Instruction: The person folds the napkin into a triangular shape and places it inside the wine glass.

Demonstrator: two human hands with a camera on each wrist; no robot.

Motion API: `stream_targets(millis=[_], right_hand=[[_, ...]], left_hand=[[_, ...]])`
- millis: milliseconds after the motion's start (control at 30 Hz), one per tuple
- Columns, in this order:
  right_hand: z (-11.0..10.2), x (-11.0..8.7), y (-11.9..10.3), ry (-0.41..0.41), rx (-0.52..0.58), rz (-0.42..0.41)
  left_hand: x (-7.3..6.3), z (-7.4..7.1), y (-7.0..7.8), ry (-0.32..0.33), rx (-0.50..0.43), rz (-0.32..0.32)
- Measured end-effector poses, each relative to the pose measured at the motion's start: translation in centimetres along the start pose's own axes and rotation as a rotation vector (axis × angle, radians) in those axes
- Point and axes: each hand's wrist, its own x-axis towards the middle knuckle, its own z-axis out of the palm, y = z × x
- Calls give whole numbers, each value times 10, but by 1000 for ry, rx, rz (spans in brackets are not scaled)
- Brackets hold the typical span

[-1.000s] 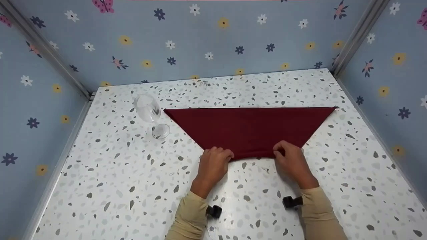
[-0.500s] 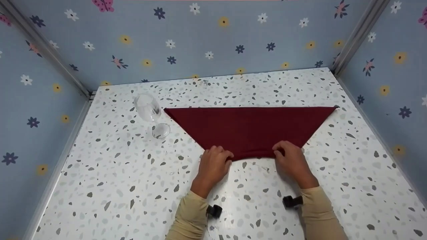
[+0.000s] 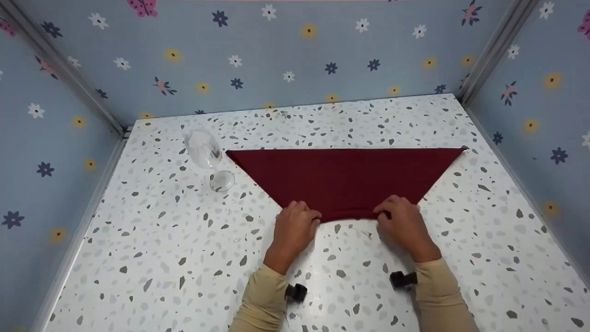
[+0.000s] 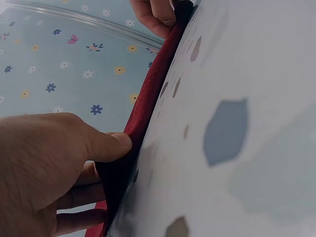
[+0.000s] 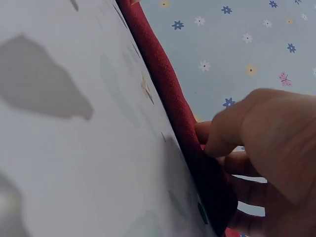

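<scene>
Dark red trapezoid fabric cloth [image 3: 341, 180] lies spread on the white, grey-speckled table [image 3: 161, 249], long edge far, short edge nearest the person. Left hand [image 3: 295, 228] pinches the near edge at its left end; right hand [image 3: 405, 226] pinches the same edge at its right. Clear stemmed drinking glass [image 3: 202, 148] stands just beside cloth's far left corner.

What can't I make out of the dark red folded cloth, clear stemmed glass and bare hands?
Head view: underside of the dark red folded cloth, beneath its upper face.
Head view: stem of the clear glass, too faint.
Left wrist view: bare right hand, cut by top edge.
Left wrist view: lower fingertips of bare left hand, behind cloth.
</scene>
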Motion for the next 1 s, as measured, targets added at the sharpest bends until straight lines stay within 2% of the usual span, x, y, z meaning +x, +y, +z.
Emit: stream_targets(millis=[233,567,800,1000], right_hand=[[-1,-1,0,-38,-46,-29],[3,0,-1,40,-40,-96],[3,-2,0,1,-24,-71],[1,-3,-1,-12,-28,-54]], left_hand=[[-1,0,-1,-20,39,-32],[-1,2,-2,3,47,-12],[-1,2,-2,-5,48,-19],[0,-2,-3,-20,7,-12]])
